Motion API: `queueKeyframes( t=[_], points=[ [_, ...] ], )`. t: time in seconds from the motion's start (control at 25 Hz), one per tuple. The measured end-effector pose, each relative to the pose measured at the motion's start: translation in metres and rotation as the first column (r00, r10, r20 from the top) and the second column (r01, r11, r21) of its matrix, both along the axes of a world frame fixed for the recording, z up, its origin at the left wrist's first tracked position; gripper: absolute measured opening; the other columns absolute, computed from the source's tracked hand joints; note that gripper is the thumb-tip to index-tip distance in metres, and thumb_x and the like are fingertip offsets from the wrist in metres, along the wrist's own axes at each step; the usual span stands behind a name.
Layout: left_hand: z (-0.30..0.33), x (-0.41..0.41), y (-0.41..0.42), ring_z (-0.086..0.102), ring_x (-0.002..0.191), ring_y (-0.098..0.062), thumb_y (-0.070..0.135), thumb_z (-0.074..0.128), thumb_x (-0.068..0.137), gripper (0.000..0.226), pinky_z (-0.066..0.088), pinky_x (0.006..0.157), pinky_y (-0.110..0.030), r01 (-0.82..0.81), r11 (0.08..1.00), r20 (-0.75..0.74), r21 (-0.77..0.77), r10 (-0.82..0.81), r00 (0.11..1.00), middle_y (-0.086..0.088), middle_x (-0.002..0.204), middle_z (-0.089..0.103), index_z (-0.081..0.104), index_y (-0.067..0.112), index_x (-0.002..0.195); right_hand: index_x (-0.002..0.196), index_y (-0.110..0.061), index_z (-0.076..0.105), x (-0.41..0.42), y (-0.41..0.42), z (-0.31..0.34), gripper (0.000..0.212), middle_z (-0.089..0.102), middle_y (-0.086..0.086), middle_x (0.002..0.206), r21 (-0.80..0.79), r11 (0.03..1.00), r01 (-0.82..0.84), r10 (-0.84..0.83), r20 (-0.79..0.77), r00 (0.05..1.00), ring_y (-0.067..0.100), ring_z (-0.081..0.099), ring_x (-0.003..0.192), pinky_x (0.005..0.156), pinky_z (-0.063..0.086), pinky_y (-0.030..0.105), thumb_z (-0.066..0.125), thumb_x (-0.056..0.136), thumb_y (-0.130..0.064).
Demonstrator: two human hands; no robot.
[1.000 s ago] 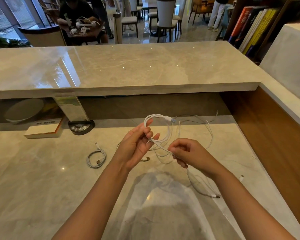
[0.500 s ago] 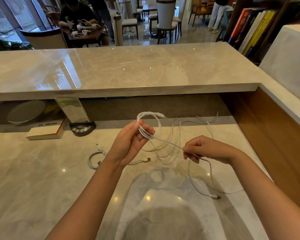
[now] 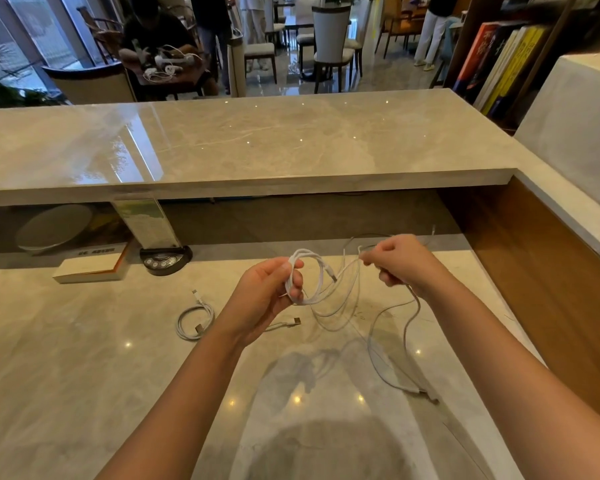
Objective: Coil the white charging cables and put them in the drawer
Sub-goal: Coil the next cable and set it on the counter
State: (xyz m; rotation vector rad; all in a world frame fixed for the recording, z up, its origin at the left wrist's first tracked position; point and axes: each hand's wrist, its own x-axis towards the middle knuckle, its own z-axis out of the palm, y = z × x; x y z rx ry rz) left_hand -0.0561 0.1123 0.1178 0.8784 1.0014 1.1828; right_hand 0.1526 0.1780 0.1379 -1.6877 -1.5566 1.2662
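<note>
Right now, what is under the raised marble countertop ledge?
Under the ledge a round white dish sits in the shadowed recess, beside a leaning leaflet holder on a dark button base. Its top edge is covered by the ledge, and the recess further back is too dark to read.

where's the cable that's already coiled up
It lies on the lower marble counter, left of the left hand: the coiled cable, in front of the round button device.

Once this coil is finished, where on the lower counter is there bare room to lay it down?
Bare marble lies left of the coiled cable, below the book, and near the front edge between the forearms. Crowded: loose cable trails right beneath the right hand; another plug lies below the left hand.
</note>
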Motion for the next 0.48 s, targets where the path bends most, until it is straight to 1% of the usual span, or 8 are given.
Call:
queueKeyframes(
  t=[0.04, 0.12, 0.2, 0.28, 0.36, 0.4, 0.44, 0.48],
  points=[
    [-0.001, 0.003, -0.001, 0.052, 0.055, -0.01, 0.008, 0.037, 0.097, 0.025, 0.051, 0.065, -0.027, 0.015, 1.0, -0.062, 0.001, -0.015, 0.998, 0.0, 0.063, 0.06, 0.061, 0.007, 0.092, 0.071, -0.004, 0.066, -0.008, 0.0, 0.004, 0.021, 0.051, 0.004, 0.056, 0.02, 0.999, 0.027, -0.028, 0.011, 1.0, 0.012, 0.049, 0.044, 0.046, 0.044, 0.023, 0.063, 0.087, -0.017],
    [-0.002, 0.009, -0.004, 0.053, 0.057, -0.012, 0.007, 0.037, 0.097, 0.025, 0.051, 0.068, -0.029, 0.038, 0.999, -0.151, 0.009, -0.036, 0.988, -0.001, 0.066, 0.062, 0.061, 0.007, 0.092, 0.075, -0.003, 0.068, -0.025, -0.002, 0.007, 0.021, 0.053, 0.005, 0.056, 0.031, 0.999, 0.041, -0.041, 0.017, 0.999, 0.013, 0.051, 0.045, 0.047, 0.045, 0.024, 0.057, 0.089, -0.013],
    [-0.003, 0.012, -0.007, 0.052, 0.057, -0.011, 0.007, 0.037, 0.097, 0.025, 0.049, 0.067, -0.027, 0.048, 0.999, -0.189, 0.025, -0.043, 0.981, -0.001, 0.066, 0.062, 0.061, 0.007, 0.091, 0.082, -0.001, 0.068, -0.038, -0.006, 0.007, 0.023, 0.052, 0.006, 0.056, -0.001, 1.0, 0.027, -0.027, -0.019, 0.999, 0.013, 0.051, 0.044, 0.045, 0.043, 0.023, 0.048, 0.091, -0.009],
    [-0.005, 0.01, -0.009, 0.05, 0.055, -0.01, 0.006, 0.037, 0.097, 0.024, 0.048, 0.065, -0.025, 0.045, 0.998, -0.141, 0.033, -0.04, 0.989, 0.0, 0.064, 0.06, 0.06, 0.007, 0.09, 0.086, 0.0, 0.068, -0.042, -0.008, 0.002, 0.025, 0.05, 0.006, 0.056, -0.038, 0.999, 0.039, -0.042, -0.068, 0.997, 0.013, 0.048, 0.044, 0.043, 0.041, 0.022, 0.044, 0.092, -0.007],
    [-0.006, 0.005, -0.01, 0.048, 0.053, -0.008, 0.006, 0.036, 0.097, 0.023, 0.048, 0.063, -0.023, 0.019, 0.999, -0.012, 0.036, -0.018, 1.0, 0.0, 0.062, 0.057, 0.058, 0.007, 0.089, 0.084, 0.0, 0.067, -0.04, -0.008, -0.003, 0.026, 0.048, 0.006, 0.056, -0.062, 0.995, 0.08, -0.085, -0.087, 0.993, 0.013, 0.045, 0.045, 0.043, 0.039, 0.022, 0.044, 0.092, -0.006],
    [-0.006, 0.002, -0.01, 0.048, 0.052, -0.008, 0.006, 0.036, 0.096, 0.023, 0.048, 0.063, -0.023, 0.005, 0.999, 0.026, 0.036, -0.006, 1.0, 0.001, 0.062, 0.057, 0.058, 0.007, 0.09, 0.083, 0.0, 0.067, -0.037, -0.009, -0.005, 0.025, 0.047, 0.006, 0.056, -0.073, 0.992, 0.104, -0.111, -0.102, 0.989, 0.012, 0.044, 0.044, 0.042, 0.037, 0.022, 0.044, 0.092, -0.005],
    [-0.007, 0.001, -0.01, 0.048, 0.053, -0.008, 0.006, 0.036, 0.096, 0.023, 0.048, 0.064, -0.024, -0.002, 0.999, 0.017, 0.033, 0.001, 1.0, 0.001, 0.062, 0.058, 0.058, 0.007, 0.09, 0.082, 0.0, 0.067, -0.035, -0.01, -0.006, 0.024, 0.047, 0.005, 0.056, -0.086, 0.989, 0.123, -0.133, -0.132, 0.982, 0.012, 0.043, 0.044, 0.041, 0.036, 0.021, 0.045, 0.091, -0.005],
    [-0.008, 0.0, -0.01, 0.049, 0.054, -0.009, 0.006, 0.037, 0.096, 0.023, 0.048, 0.065, -0.025, -0.003, 1.0, -0.029, 0.027, 0.004, 1.0, 0.0, 0.063, 0.058, 0.059, 0.007, 0.09, 0.081, 0.0, 0.066, -0.034, -0.011, -0.004, 0.023, 0.047, 0.004, 0.057, -0.094, 0.987, 0.134, -0.149, -0.178, 0.973, 0.011, 0.042, 0.044, 0.04, 0.036, 0.019, 0.046, 0.091, -0.004]
  ],
)
